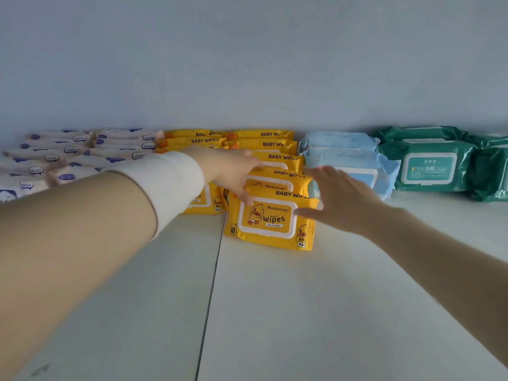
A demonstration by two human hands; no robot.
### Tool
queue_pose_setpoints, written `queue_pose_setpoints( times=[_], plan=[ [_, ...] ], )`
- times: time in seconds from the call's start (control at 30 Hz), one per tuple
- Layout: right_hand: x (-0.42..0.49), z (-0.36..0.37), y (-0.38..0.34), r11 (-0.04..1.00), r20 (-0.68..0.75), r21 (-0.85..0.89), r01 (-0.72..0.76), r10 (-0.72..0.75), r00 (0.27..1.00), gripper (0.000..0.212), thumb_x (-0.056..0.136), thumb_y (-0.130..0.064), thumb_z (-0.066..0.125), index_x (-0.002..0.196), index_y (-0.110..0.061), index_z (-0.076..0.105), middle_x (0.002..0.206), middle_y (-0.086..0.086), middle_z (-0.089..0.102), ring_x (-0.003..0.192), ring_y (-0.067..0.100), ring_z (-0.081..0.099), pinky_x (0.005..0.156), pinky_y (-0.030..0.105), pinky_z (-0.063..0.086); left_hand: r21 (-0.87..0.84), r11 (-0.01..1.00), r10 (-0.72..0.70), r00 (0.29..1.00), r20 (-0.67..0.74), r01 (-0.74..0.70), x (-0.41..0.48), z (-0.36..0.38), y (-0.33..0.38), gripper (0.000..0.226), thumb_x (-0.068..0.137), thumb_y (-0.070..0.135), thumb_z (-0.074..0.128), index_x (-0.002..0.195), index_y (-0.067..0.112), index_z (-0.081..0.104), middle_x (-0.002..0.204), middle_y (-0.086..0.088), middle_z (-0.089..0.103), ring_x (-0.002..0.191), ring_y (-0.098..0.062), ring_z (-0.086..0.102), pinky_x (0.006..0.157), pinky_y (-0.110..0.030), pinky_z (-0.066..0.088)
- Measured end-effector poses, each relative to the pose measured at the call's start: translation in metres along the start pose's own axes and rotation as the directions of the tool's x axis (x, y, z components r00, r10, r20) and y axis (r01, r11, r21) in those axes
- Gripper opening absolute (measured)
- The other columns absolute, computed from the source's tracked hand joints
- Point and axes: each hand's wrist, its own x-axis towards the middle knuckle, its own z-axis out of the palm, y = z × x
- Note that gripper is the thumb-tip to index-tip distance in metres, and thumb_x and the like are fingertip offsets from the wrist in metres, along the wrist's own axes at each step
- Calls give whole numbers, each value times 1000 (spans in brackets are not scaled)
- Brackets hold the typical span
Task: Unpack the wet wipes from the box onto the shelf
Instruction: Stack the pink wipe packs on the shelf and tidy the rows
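Yellow pack (pixel 268 218) is pressed between left hand (pixel 233 171) and right hand (pixel 339 195), both flat.
Likely soft, light, slippery; best held by both sides.

On the shelf (pixel 302 298), the duck pack (pixel 270 220) fronts a row (pixel 277 158) running behind it to the wall (pixel 247 78). Just left stands a twin row (pixel 203 140); farther left, small packs (pixel 68 155). To its right lie two soft packs (pixel 349 158), then the 75% packs (pixel 428 166).
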Motion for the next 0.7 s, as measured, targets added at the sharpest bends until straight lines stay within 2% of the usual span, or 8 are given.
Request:
queue_pose_setpoints(
  times=[0.07, 0.13, 0.23, 0.33, 0.5, 0.57, 0.7],
  plan=[
    [-2, 17, -10, 996, 17, 81, -27, 26, 1000, 95, 74, -60, 63, 147, -23, 14, 146, 8, 26, 131, 28, 40, 97, 41, 43, -3, 1000, -6, 1000, -18, 5, 4, 4, -5, 101, 68, 60, 69, 147, 22, 20, 145, -2, 27, 134, -21, 30, 108, -40, 34],
    [2, 29, -13, 976, 23, 199, -89, 86, 996, 100, 71, -56, 68, 147, -23, 13, 147, 7, 22, 131, 28, 39, 98, 40, 43, -25, 1000, -3, 1000, -21, 3, 8, 8, -11, 103, 64, 62, 70, 146, 23, 21, 144, -1, 25, 135, -20, 26, 110, -40, 32],
    [7, 40, -14, 902, 54, 400, -165, 157, 986, 98, 69, -47, 74, 145, -24, 16, 144, 4, 27, 130, 23, 39, 97, 36, 43, -92, 996, 7, 1000, -29, -9, 12, 14, -17, 105, 61, 61, 73, 145, 25, 21, 144, -1, 22, 137, -20, 20, 113, -40, 26],
    [10, 46, -14, 843, 35, 500, -198, 209, 977, 91, 67, -40, 78, 139, -26, 25, 139, 2, 32, 125, 21, 43, 94, 35, 46, -134, 991, 19, 999, -39, -24, 14, 17, -18, 107, 60, 59, 74, 146, 26, 20, 142, 1, 23, 137, -19, 18, 113, -40, 25],
    [14, 53, -16, 850, -74, 508, -139, 203, 976, 75, 69, -36, 77, 129, -21, 35, 131, 2, 35, 116, 18, 46, 88, 26, 46, -191, 980, 48, 999, 0, -47, 15, 16, -23, 110, 58, 55, 78, 145, 27, 18, 141, 3, 19, 136, -17, 17, 115, -36, 23],
    [16, 55, -16, 865, -83, 490, -109, 171, 982, 76, 69, -38, 76, 132, -23, 35, 132, 3, 34, 118, 17, 44, 90, 25, 45, -178, 982, 69, 997, 26, -63, 13, 17, -24, 114, 57, 53, 80, 146, 29, 14, 143, 5, 15, 137, -16, 14, 116, -35, 22],
    [19, 53, -15, 883, -66, 458, -99, 145, 987, 79, 70, -40, 75, 135, -24, 34, 133, 2, 33, 122, 17, 41, 94, 26, 44, -179, 980, 86, 996, -34, -91, 14, 20, -26, 111, 57, 49, 82, 145, 28, 17, 140, 5, 20, 134, -14, 20, 109, -28, 26]
  ],
)
